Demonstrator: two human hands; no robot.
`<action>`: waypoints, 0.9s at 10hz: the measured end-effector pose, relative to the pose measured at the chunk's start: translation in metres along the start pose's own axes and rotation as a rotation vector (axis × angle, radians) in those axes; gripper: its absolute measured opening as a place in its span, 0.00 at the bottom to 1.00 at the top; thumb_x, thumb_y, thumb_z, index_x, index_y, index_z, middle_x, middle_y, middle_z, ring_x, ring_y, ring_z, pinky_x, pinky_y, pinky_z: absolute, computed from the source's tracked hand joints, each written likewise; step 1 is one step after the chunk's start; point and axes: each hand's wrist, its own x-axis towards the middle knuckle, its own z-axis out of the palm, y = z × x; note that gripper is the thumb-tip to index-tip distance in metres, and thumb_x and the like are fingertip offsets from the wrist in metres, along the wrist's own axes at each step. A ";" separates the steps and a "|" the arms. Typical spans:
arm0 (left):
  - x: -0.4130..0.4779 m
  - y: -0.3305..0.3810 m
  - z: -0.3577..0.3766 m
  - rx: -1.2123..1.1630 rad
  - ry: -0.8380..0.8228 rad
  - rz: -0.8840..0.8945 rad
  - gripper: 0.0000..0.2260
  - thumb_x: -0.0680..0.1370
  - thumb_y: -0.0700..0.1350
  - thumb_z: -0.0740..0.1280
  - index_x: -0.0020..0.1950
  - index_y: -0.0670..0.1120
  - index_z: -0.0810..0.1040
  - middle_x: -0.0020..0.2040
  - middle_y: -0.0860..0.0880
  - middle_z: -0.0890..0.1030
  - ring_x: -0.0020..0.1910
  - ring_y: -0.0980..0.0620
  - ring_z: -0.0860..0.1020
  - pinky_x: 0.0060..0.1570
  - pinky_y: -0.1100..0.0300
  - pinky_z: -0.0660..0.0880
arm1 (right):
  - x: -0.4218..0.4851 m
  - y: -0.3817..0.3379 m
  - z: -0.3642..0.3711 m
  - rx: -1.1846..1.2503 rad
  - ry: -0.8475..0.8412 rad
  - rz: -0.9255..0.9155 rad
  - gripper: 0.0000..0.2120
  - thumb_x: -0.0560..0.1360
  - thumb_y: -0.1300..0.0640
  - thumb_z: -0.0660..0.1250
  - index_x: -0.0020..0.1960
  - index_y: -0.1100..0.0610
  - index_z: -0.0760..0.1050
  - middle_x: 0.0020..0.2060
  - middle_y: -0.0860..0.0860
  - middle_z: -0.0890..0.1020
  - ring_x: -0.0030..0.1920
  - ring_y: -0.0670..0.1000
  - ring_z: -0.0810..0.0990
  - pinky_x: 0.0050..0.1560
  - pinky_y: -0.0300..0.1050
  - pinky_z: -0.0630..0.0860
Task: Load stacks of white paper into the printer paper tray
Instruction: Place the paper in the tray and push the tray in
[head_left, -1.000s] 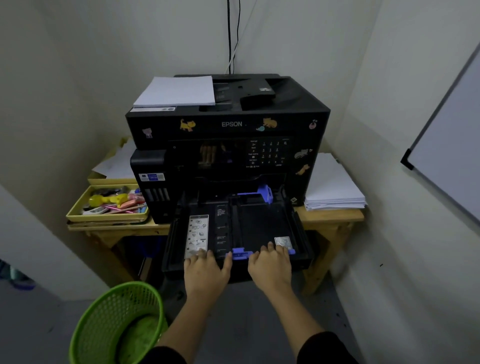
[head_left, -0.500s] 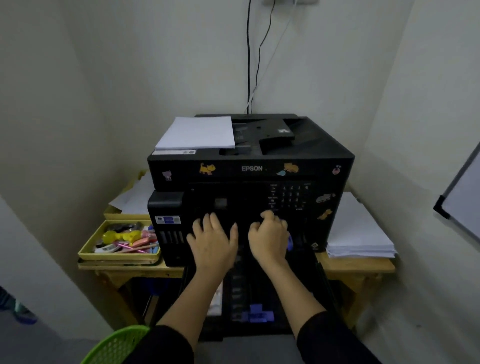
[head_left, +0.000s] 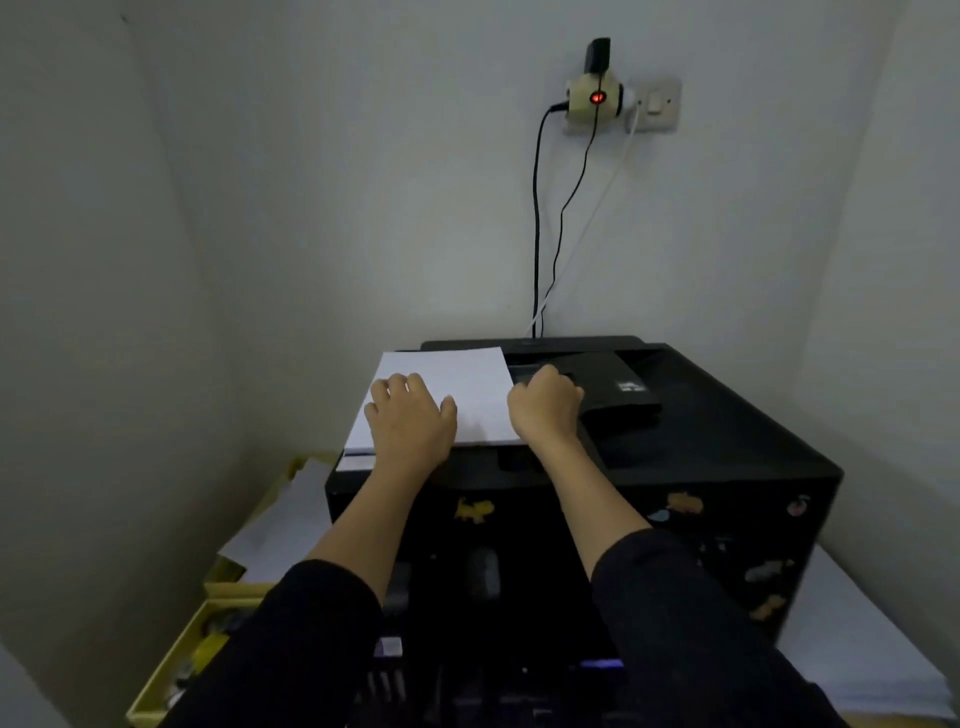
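Both hands sit on the paper stack (head_left: 457, 384) atop the printer (head_left: 701, 447), left hand (head_left: 410, 421) flat, right hand (head_left: 545, 408) curled at its edge; a one-sided lift could fan sheets off.

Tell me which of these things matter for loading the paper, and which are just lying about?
For the job:
- paper stack on the printer
- left hand, flat on it
- right hand, at its right edge
- second paper pile, right of the printer

Lying about:
- yellow trays
- loose sheets
- wall plug
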 end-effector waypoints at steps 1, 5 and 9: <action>0.016 -0.008 0.008 0.042 -0.090 -0.044 0.21 0.79 0.52 0.56 0.66 0.39 0.67 0.68 0.40 0.69 0.67 0.41 0.65 0.64 0.48 0.65 | 0.028 0.000 0.015 0.029 -0.131 0.120 0.13 0.76 0.62 0.57 0.32 0.58 0.63 0.47 0.60 0.75 0.53 0.60 0.73 0.43 0.45 0.66; 0.020 -0.017 0.023 0.138 -0.198 -0.068 0.21 0.79 0.54 0.51 0.64 0.41 0.67 0.65 0.41 0.68 0.65 0.43 0.65 0.64 0.50 0.62 | 0.078 -0.021 0.025 0.079 -0.458 0.258 0.21 0.77 0.65 0.60 0.70 0.65 0.67 0.69 0.61 0.71 0.70 0.59 0.70 0.58 0.46 0.71; 0.087 -0.043 -0.020 -0.829 -0.336 -0.526 0.27 0.78 0.55 0.62 0.70 0.39 0.69 0.70 0.39 0.70 0.68 0.39 0.69 0.68 0.49 0.66 | 0.085 -0.012 -0.004 0.350 -0.330 0.194 0.16 0.78 0.63 0.63 0.62 0.73 0.71 0.51 0.60 0.77 0.49 0.54 0.73 0.47 0.44 0.69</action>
